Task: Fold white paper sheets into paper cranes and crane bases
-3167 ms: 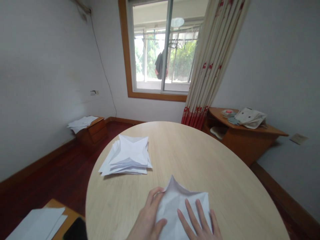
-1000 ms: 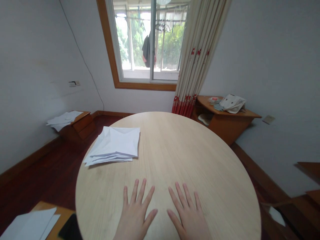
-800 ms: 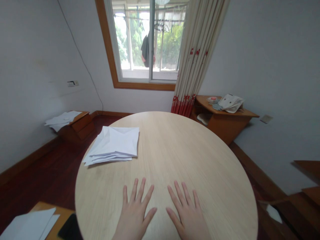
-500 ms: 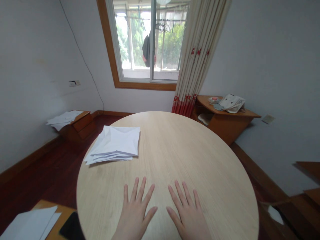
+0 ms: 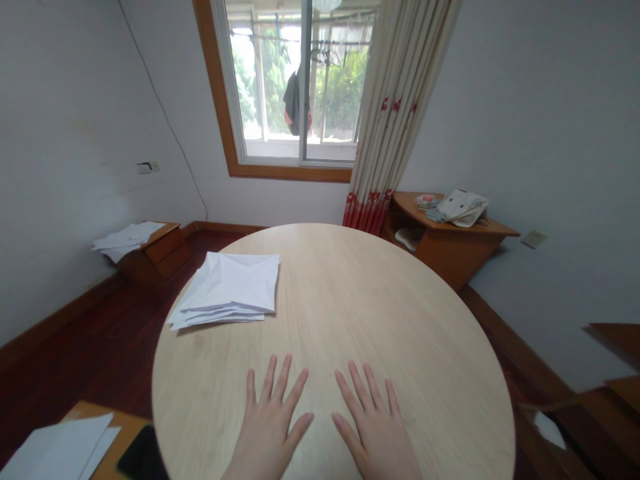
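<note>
My left hand (image 5: 270, 420) lies palm down on the round wooden table (image 5: 370, 300), near its front edge, with fingers spread and nothing held. Beside it on the right, my right hand (image 5: 373, 420) rests the same way, fingers apart. A gap of bare tabletop separates the two thumbs. Beyond my left hand, at the table's left side, sits a stack of white paper sheets (image 5: 235, 283), folded or creased, with uneven edges. Neither hand touches the stack.
More sheets of paper (image 5: 55, 447) and a dark flat object (image 5: 143, 457) lie on a wooden surface at lower left. A low cabinet (image 5: 165, 250) bears papers at far left. Behind the table on the right stands a corner desk (image 5: 445, 257) with a white bag (image 5: 463, 207).
</note>
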